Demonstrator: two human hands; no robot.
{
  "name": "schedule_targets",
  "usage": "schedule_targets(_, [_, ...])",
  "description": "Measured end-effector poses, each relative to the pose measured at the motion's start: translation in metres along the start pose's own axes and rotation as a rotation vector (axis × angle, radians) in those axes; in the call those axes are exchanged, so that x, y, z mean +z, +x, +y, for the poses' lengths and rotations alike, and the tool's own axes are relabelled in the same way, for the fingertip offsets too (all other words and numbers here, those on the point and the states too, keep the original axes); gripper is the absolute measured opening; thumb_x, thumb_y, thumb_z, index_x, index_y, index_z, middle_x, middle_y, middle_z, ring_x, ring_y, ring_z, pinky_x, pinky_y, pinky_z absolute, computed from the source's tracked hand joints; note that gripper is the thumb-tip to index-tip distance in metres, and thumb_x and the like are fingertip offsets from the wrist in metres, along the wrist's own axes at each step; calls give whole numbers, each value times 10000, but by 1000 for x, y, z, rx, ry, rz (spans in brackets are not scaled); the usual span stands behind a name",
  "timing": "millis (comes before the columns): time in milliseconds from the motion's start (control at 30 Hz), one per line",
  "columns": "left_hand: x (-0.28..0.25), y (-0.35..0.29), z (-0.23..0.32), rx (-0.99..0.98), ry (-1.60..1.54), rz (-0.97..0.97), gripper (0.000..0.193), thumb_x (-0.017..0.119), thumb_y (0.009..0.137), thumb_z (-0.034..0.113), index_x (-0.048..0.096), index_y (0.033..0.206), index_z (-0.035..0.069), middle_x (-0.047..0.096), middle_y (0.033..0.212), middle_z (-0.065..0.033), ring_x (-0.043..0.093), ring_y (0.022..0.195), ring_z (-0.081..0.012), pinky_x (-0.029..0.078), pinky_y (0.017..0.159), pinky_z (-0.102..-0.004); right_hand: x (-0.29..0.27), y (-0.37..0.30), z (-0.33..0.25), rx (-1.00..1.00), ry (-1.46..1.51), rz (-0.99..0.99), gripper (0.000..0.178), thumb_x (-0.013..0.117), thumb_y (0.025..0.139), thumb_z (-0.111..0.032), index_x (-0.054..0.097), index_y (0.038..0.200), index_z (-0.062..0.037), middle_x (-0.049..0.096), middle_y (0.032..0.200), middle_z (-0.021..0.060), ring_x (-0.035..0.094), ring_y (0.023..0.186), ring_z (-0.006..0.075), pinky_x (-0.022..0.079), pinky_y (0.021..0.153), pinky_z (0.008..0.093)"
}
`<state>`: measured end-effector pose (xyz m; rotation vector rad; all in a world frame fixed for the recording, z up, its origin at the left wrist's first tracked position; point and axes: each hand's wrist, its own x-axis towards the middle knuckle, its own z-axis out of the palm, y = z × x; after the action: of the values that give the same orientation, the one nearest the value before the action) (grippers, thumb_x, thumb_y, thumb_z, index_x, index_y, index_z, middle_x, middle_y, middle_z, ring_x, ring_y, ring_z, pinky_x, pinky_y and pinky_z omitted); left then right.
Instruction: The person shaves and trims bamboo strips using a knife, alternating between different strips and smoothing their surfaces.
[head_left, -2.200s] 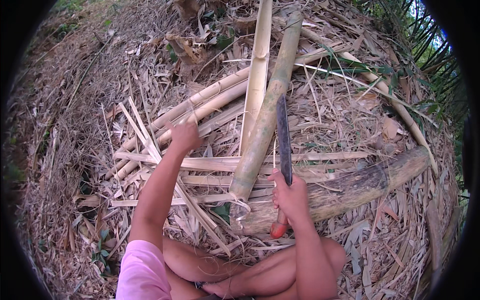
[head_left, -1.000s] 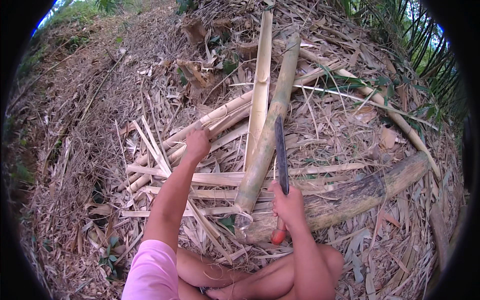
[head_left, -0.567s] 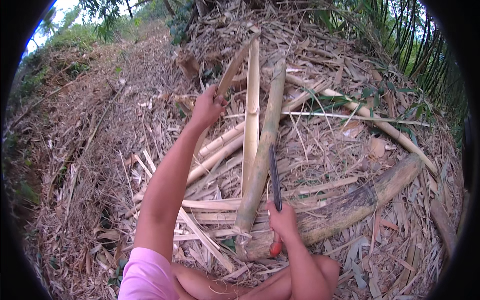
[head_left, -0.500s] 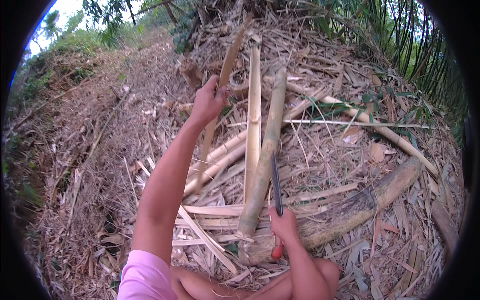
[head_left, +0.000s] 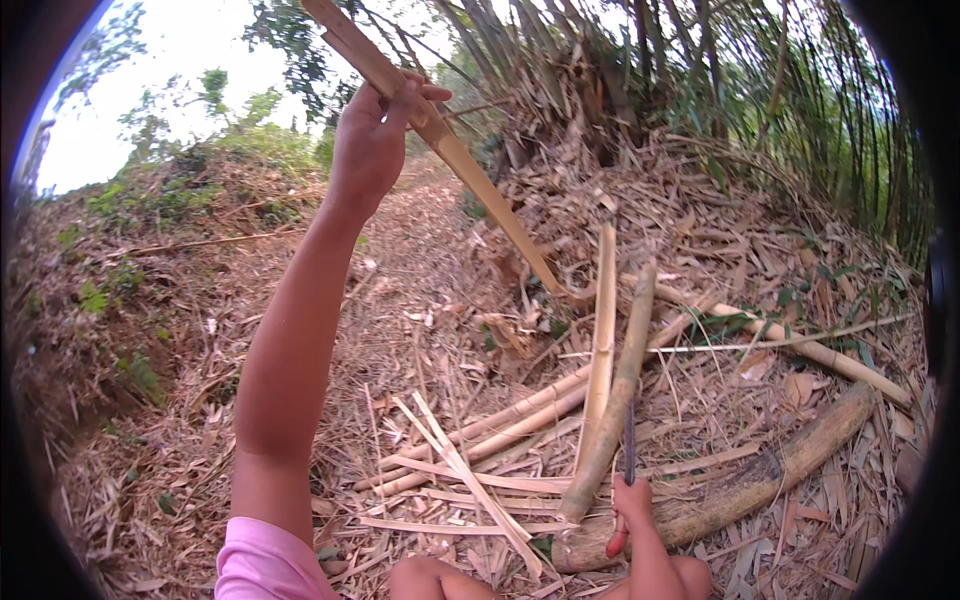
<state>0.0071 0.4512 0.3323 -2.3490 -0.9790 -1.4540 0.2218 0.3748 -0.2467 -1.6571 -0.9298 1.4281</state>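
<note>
1. While my left hand (head_left: 370, 150) is raised on the far left, its fingers are clamped on a split bamboo piece (head_left: 475, 178), their ends showing past its right edge.
2. That piece slants through the air, its upper end farther left and its lower end to the right, over the litter; how near the ground it comes, I cannot tell.
3. My right hand (head_left: 632, 495) is low on the near right, fingers wrapped around the handle (head_left: 617, 543) of a knife (head_left: 629, 435); the handle's red end shows below my grip.
4. The dark blade points away from me along the right side of a bamboo pole (head_left: 618, 400); I cannot tell whether they touch.
5. The pole's near end lies at the left end of a thick log (head_left: 725, 500), which runs off to the right.
6. Just left of the pole lies a hollow half bamboo (head_left: 601, 330), its pale inside showing.
7. Farther left, two bamboo lengths (head_left: 515, 427) lie slantwise, side by side, with thin strips (head_left: 478, 487) crossing one another nearer me.
8. A long branch (head_left: 830, 359) stretches out on the right, over dry leaves (head_left: 700, 240).
9. My pink sleeve (head_left: 265, 560) shows at the near left.
</note>
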Motion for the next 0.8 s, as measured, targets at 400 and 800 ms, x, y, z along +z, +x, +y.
schedule_targets(400, [-191, -34, 165, -4, 386, -175, 205, 412, 1029, 205, 512, 1009, 27, 479, 654, -10, 424, 480, -62, 380, 375, -243, -12, -29, 36, -95, -198, 91, 438, 637, 859, -344, 666, 888, 92, 654, 697, 274, 681, 582, 346, 555, 607, 450])
schedule_targets(800, [-116, -324, 213, -750, 133, -185, 251, 454, 1042, 224, 508, 905, 21, 524, 614, -125, 584, 568, -169, 432, 524, -356, -23, -176, -65, -695, 60, 68, 463, 577, 989, -401, 719, 811, 2, 538, 552, 11, 515, 495, 111, 411, 486, 330])
